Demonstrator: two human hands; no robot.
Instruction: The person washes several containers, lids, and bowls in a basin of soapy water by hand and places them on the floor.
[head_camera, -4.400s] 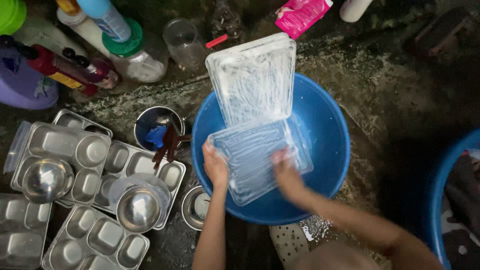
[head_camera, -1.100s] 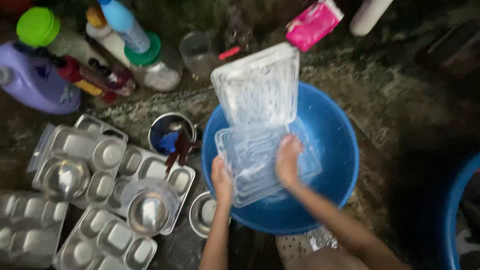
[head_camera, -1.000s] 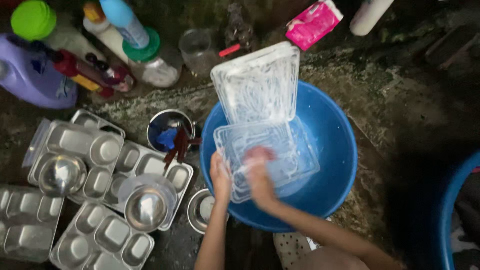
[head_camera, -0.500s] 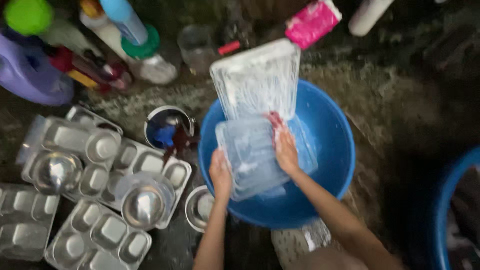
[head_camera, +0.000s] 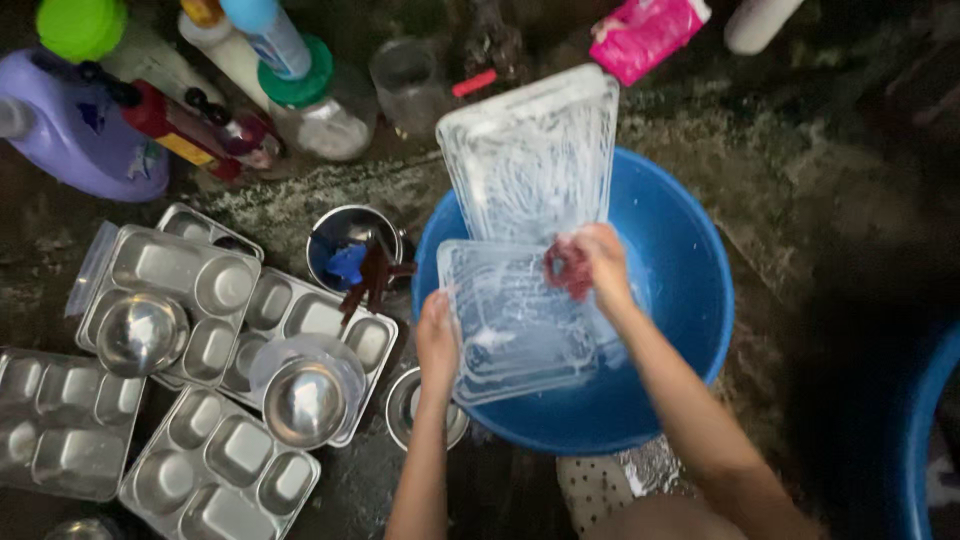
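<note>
A soapy clear plastic tray (head_camera: 515, 325) lies tilted over a blue basin (head_camera: 680, 300). My left hand (head_camera: 437, 340) grips the tray's left edge. My right hand (head_camera: 598, 265) presses a dark red scrubber (head_camera: 565, 270) against the tray's upper right corner. A second soapy clear tray (head_camera: 530, 160) leans upright on the basin's far rim, just behind my right hand.
Steel compartment trays (head_camera: 170, 290) and small steel bowls (head_camera: 302, 400) lie stacked at the left. A steel cup with utensils (head_camera: 355, 250) stands beside the basin. Bottles, a purple jug (head_camera: 85, 130) and a pink pouch (head_camera: 645, 35) line the back. Another blue tub (head_camera: 925, 440) is at right.
My right hand has moved across the tray surface with the scrubber, from the middle to the upper right corner. My left hand has kept its hold on the left edge.
</note>
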